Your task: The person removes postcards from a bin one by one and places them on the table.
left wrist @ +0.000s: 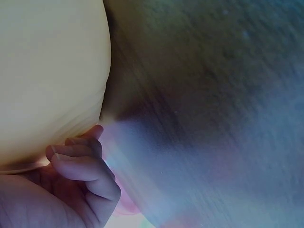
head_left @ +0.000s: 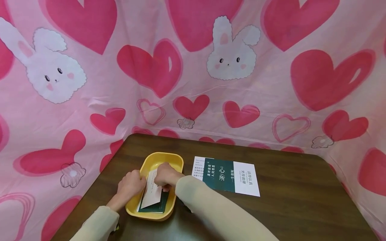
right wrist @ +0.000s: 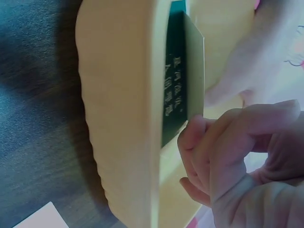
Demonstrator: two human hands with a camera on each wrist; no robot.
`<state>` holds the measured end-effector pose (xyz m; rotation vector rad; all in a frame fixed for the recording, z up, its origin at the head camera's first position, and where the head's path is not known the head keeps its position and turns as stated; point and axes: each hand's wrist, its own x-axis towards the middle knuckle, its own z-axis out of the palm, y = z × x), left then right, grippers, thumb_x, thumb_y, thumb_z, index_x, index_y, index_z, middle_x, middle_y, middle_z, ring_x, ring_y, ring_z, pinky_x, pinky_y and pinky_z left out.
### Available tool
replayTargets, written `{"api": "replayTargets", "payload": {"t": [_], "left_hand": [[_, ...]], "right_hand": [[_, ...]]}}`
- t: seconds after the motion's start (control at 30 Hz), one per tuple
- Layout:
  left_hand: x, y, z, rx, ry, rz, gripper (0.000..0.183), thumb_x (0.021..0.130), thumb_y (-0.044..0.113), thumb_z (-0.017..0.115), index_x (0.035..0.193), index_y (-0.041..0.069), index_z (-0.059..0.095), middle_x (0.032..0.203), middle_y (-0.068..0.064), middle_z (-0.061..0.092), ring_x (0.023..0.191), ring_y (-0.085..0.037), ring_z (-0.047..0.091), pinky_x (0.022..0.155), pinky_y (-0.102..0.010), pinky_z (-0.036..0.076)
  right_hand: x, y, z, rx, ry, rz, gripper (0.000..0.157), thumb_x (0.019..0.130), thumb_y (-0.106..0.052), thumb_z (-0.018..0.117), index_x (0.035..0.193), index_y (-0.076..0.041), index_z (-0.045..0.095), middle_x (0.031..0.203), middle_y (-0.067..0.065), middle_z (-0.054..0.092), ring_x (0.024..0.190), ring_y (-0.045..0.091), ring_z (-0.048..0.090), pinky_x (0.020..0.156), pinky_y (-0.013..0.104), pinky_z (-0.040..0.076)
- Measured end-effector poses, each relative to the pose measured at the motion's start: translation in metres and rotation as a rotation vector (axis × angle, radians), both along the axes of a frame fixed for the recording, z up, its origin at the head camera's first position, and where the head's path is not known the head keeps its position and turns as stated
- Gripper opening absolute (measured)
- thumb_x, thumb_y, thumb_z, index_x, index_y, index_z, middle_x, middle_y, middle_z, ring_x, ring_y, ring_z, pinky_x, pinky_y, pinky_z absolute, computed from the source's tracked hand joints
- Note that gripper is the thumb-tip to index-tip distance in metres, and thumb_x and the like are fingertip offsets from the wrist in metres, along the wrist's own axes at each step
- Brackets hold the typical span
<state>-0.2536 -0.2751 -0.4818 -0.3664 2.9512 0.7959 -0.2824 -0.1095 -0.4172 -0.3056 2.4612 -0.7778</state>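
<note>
A yellow plastic basin [head_left: 149, 217] stands on the table, tilted in neither direction that I can tell. My left hand [head_left: 130, 184] grips its left rim; the left wrist view shows the curled fingers [left wrist: 78, 159] against the basin's outer wall. Inside lie dark green cards [head_left: 164, 201]. A cream card with small print [head_left: 151, 192] slants up over them. My right hand [head_left: 167, 177] reaches into the basin and holds the cream card by its right side. In the right wrist view the fingertips meet the edge of that card [right wrist: 195, 71]; the thumb's contact is hidden.
Right of the basin, white and green printed cards [head_left: 226, 174] lie side by side on the dark wooden table [head_left: 286, 201]. A pink cloth with hearts and rabbits [head_left: 193, 83] hangs behind and along the table's sides.
</note>
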Motion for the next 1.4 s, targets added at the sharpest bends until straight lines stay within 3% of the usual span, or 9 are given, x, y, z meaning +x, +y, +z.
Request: {"api": "replayTargets", "payload": {"t": [0.1,0.23,0.27,0.37,0.63,0.8,0.93,1.2,1.4], "left_hand": [[0.0,-0.001,-0.001,0.0,-0.001,-0.007,0.017,0.098,0.013,0.062,0.088,0.0,0.061,0.069,-0.01,0.056,0.056,-0.023,0.057,0.055,-0.031,0.051],[-0.001,-0.002,-0.002,0.002,0.001,-0.011,0.017,0.098,0.013,0.062,0.09,-0.002,0.061,0.07,-0.01,0.055,0.056,-0.023,0.057,0.055,-0.031,0.052],[0.0,-0.002,-0.001,0.002,0.003,-0.01,0.017,0.098,0.013,0.062,0.091,-0.002,0.061,0.069,-0.01,0.055,0.056,-0.023,0.057,0.055,-0.031,0.052],[-0.001,-0.001,-0.001,-0.001,0.005,-0.005,0.017,0.098,0.013,0.063,0.09,-0.002,0.061,0.069,-0.01,0.055,0.055,-0.023,0.057,0.055,-0.031,0.053],[-0.001,0.002,-0.001,0.013,-0.002,0.01,0.019,0.099,0.014,0.064,0.098,-0.005,0.063,0.071,-0.011,0.056,0.057,-0.023,0.058,0.057,-0.031,0.056],[-0.002,0.0,-0.002,-0.001,0.0,0.011,0.019,0.099,0.014,0.064,0.099,-0.005,0.063,0.072,-0.01,0.056,0.058,-0.023,0.057,0.058,-0.032,0.056],[-0.003,0.0,-0.004,-0.002,0.004,-0.007,0.021,0.099,0.015,0.063,0.101,-0.006,0.064,0.072,-0.01,0.056,0.059,-0.023,0.058,0.058,-0.032,0.055],[-0.004,0.0,-0.002,0.004,0.002,-0.012,0.023,0.099,0.014,0.064,0.103,-0.009,0.064,0.073,-0.01,0.058,0.06,-0.022,0.059,0.059,-0.034,0.057],[-0.002,0.0,0.002,-0.005,0.007,-0.018,0.02,0.099,0.013,0.063,0.099,-0.007,0.064,0.072,-0.01,0.058,0.06,-0.022,0.058,0.058,-0.033,0.054]], "right_hand": [[0.002,0.001,0.004,-0.032,-0.002,-0.003,0.048,0.091,-0.006,0.075,0.131,0.005,0.05,0.064,0.009,0.056,0.038,0.015,0.046,0.042,0.024,0.046],[0.003,0.005,0.008,-0.091,0.013,0.001,0.013,0.091,-0.006,0.074,0.096,0.0,0.064,0.062,0.009,0.055,0.039,0.016,0.047,0.044,0.025,0.049],[0.003,0.006,0.008,-0.107,0.022,0.004,0.01,0.091,-0.005,0.074,0.088,-0.001,0.065,0.061,0.008,0.055,0.039,0.016,0.048,0.044,0.025,0.049],[0.002,0.011,0.009,-0.148,0.038,0.006,0.012,0.092,-0.005,0.072,0.083,-0.002,0.064,0.06,0.008,0.055,0.039,0.016,0.049,0.045,0.025,0.05],[0.0,0.034,0.016,-0.278,0.081,0.007,0.012,0.092,0.0,0.067,0.079,-0.001,0.066,0.057,0.008,0.055,0.038,0.015,0.049,0.051,0.033,0.058],[0.001,0.051,0.022,-0.353,0.089,-0.001,0.012,0.096,-0.003,0.067,0.086,-0.001,0.072,0.07,0.01,0.067,0.041,0.017,0.05,0.047,0.025,0.052],[0.002,0.065,0.026,-0.367,0.107,-0.053,0.008,0.096,-0.008,0.069,0.091,-0.003,0.072,0.079,0.007,0.071,0.042,0.018,0.048,0.046,0.023,0.048],[0.002,0.103,0.029,-0.486,0.168,-0.135,0.012,0.097,-0.009,0.072,0.104,-0.002,0.065,0.071,0.007,0.068,0.042,0.016,0.043,0.039,0.023,0.038],[0.006,0.138,0.026,-0.562,0.156,-0.172,0.016,0.098,-0.011,0.072,0.107,0.0,0.065,0.076,0.011,0.07,0.045,0.014,0.042,0.041,0.023,0.036]]}}
